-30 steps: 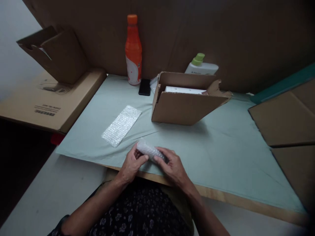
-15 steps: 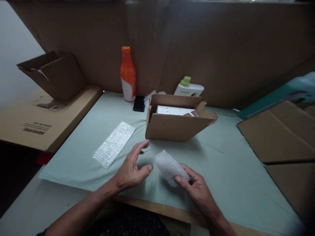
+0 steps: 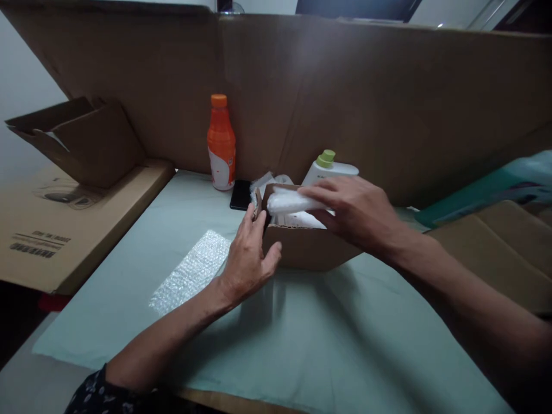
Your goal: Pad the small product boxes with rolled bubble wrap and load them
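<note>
My right hand (image 3: 353,213) grips a small bundle wrapped in bubble wrap (image 3: 287,202) and holds it over the open top of a small cardboard box (image 3: 302,247) in the middle of the table. A white item lies inside the box, partly hidden by the hand. At the box's left front corner rests my left hand (image 3: 250,256), fingers spread, thumb against the front wall. A flat strip of bubble wrap (image 3: 192,270) lies on the pale green cloth (image 3: 302,339) just left of that hand.
An orange bottle (image 3: 221,144), a black phone (image 3: 240,194) and a white bottle with a green cap (image 3: 330,165) stand behind the box, against a tall cardboard wall. Cardboard boxes (image 3: 73,190) sit at the left. Flat cardboard sheets (image 3: 509,253) lie at the right.
My right hand carried the wrapped bundle from the near table edge up and over the box. My left hand let go of the bundle and moved to the box's left corner.
</note>
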A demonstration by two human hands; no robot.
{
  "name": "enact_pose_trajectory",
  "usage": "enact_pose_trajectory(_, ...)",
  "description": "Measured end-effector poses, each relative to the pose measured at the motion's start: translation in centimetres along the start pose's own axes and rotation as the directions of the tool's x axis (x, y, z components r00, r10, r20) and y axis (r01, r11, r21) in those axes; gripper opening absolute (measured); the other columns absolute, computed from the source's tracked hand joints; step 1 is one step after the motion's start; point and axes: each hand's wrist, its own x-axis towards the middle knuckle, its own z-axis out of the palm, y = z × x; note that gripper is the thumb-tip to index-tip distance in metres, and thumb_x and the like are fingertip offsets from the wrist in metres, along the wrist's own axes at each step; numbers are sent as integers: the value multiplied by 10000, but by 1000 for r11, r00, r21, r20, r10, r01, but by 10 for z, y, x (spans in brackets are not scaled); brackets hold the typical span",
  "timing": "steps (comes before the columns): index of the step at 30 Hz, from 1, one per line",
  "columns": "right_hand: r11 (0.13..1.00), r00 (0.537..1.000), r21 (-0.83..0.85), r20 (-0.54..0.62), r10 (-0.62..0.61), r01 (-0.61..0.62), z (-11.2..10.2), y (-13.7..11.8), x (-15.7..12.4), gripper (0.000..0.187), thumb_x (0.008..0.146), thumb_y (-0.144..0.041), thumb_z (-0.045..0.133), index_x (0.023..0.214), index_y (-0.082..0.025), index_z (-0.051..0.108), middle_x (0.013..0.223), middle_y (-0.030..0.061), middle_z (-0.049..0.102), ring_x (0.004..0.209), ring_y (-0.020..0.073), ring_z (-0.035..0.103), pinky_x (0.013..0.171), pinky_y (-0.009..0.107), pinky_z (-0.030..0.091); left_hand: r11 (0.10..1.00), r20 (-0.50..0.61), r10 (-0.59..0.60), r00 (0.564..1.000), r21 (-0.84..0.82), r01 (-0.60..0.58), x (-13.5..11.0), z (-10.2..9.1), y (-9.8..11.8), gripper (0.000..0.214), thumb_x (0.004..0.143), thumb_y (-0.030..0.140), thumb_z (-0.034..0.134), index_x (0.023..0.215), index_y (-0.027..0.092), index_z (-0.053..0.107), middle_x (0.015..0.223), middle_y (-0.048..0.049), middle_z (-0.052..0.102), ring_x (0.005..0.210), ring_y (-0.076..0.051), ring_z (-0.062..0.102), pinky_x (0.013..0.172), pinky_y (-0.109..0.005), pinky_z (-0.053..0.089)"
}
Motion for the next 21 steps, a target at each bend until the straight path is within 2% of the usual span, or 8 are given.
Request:
enact_pose_trajectory(3, 972, 967, -59, 133, -217, 226, 18, 1, 32, 151, 980, -259, 587, 936, -230, 728, 930, 35, 714, 902, 215, 623, 835, 402, 483, 1000, -4, 23, 1000, 20, -23, -10, 9, -2, 807, 921, 259, 588, 1594, 134, 160, 1619, -251, 323, 1529, -382, 293, 1198, -604, 362)
enact_pose_trajectory(7, 905, 876, 25, 242, -417, 424, 23, -10, 54, 229, 969, -246, 611, 753, -196, 672, 886, 28, 685, 944, 207, 594, 874, 389, 463, 996, 11, 58, 998, 72, -59, -13, 14, -3, 883, 920, 228, 572, 1611, 127, 32, 1643, -269, 259, 1546, -383, 248, 1198, -592, 375)
enact_pose_trajectory(10, 872, 823, 82, 298, -483, 482, 28, -19, 64, 268, 948, -231, 638, 683, -194, 631, 885, 15, 678, 968, 188, 597, 906, 365, 452, 995, 24, 64, 998, 72, -65, -14, 13, -4, 903, 912, 214, 569, 1609, 104, 5, 1657, -284, 204, 1555, -388, 213, 1213, -591, 351)
enact_pose_trajectory(14, 869, 764, 80, 441, -470, 488, 44, -19, 72, 166, 892, -143, 661, 742, -208, 685, 889, 18, 702, 939, 182, 613, 866, 350, 474, 997, 18, 51, 999, 53, -52, -16, 12, -5, 889, 916, 217, 565, 1606, 106, 16, 1655, -287, 208, 1550, -405, 215, 1213, -603, 342)
enact_pose_trajectory(16, 889, 774, 141, 445, -450, 436, 48, -11, 70, 112, 853, -109, 683, 836, -209, 730, 903, 30, 720, 900, 184, 630, 827, 351, 491, 998, 10, 42, 999, 46, -42, -16, 12, -6, 879, 920, 221, 561, 1609, 125, 24, 1645, -275, 248, 1545, -395, 240, 1200, -592, 370)
enact_pose_trajectory(17, 901, 796, 172, 425, -432, 397, 48, -5, 68, 136, 838, -109, 696, 918, -207, 745, 944, 38, 729, 905, 188, 641, 818, 353, 501, 998, 7, 38, 999, 40, -38, -16, 12, -6, 877, 920, 220, 559, 1610, 131, 26, 1636, -272, 271, 1539, -390, 261, 1190, -586, 388)
enact_pose_trajectory(19, 921, 849, 231, 367, -381, 313, 45, 5, 61, 285, 818, -132, 718, 1091, -212, 739, 1089, 53, 728, 979, 205, 662, 835, 362, 522, 999, 10, 36, 999, 22, -36, -16, 12, -7, 875, 918, 212, 554, 1610, 129, 25, 1623, -274, 299, 1527, -385, 296, 1175, -578, 412)
enact_pose_trajectory(21, 934, 892, 270, 322, -316, 233, 40, 10, 55, 352, 816, -146, 719, 1159, -225, 728, 1199, 57, 706, 1051, 222, 668, 865, 373, 533, 999, 25, 51, 998, -4, -51, -16, 12, -8, 871, 913, 200, 549, 1607, 115, 30, 1623, -286, 288, 1527, -386, 296, 1178, -583, 404)
